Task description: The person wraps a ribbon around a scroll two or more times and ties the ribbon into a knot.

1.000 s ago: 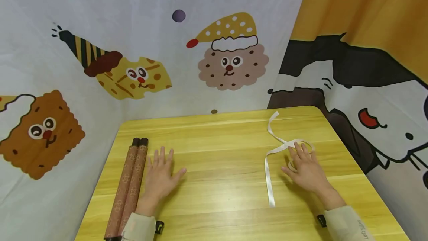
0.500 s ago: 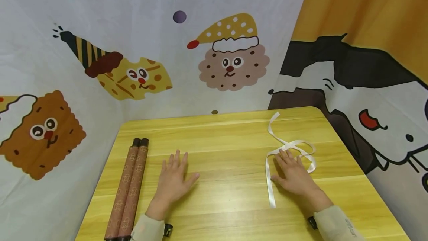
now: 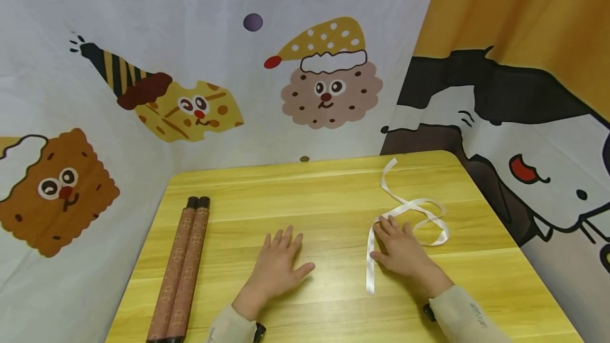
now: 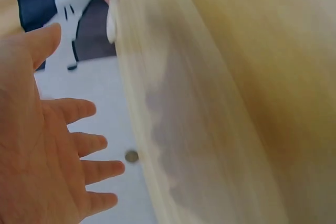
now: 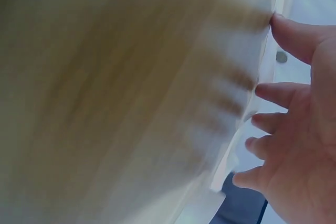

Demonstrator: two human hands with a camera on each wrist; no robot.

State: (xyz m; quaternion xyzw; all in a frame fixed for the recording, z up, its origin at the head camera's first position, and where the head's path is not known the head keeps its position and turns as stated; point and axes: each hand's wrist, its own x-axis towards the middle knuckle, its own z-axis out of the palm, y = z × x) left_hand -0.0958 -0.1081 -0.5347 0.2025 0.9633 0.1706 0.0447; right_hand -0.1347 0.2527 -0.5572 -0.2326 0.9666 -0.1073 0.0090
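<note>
White ribbon (image 3: 404,207) is lying at the right hand's (image 3: 404,252) fingertips, one end running past its thumb, a loop curling on its outer side. That hand is touching the ribbon with fingers spread. Further left, the left hand (image 3: 275,273) is facing palm down, fingers spread. Beyond its outer side, two brown patterned rolls (image 3: 190,261) are lying together on the yellow table (image 3: 305,195).

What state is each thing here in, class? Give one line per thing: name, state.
Ribbon, loosely looped across itself, both ends free
Rolls, lying side by side, not held
Left hand, fingers spread, holding nothing
Right hand, palm down, touching the ribbon
Backdrop, hanging
</note>
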